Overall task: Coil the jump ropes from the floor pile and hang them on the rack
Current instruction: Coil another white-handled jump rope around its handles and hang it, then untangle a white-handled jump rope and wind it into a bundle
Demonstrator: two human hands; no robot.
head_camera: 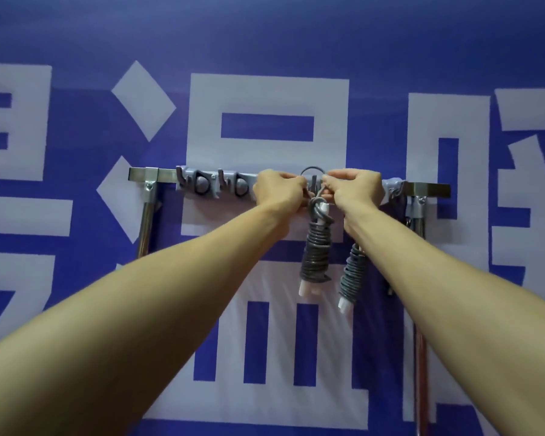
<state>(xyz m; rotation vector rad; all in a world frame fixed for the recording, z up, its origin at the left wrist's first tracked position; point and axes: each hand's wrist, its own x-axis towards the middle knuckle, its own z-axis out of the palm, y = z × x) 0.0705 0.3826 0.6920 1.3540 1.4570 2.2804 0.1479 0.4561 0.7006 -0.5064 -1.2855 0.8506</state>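
A grey hook rack (216,181) is fixed on a steel bar (431,190) at chest height. Under its middle hook hangs a coiled grey jump rope (316,256) with white handle ends. Its cord loop (312,170) arches over the hook. My left hand (279,190) and my right hand (354,187) meet at that hook, and each pinches the cord of this rope just below the loop. A second coiled grey rope (353,275) hangs to the right, its top hidden behind my right forearm.
Two free hooks (199,184) sit at the rack's left end. A steel post (147,225) holds the bar on the left, another post (417,221) on the right. A blue banner with large white characters (265,102) covers the wall behind.
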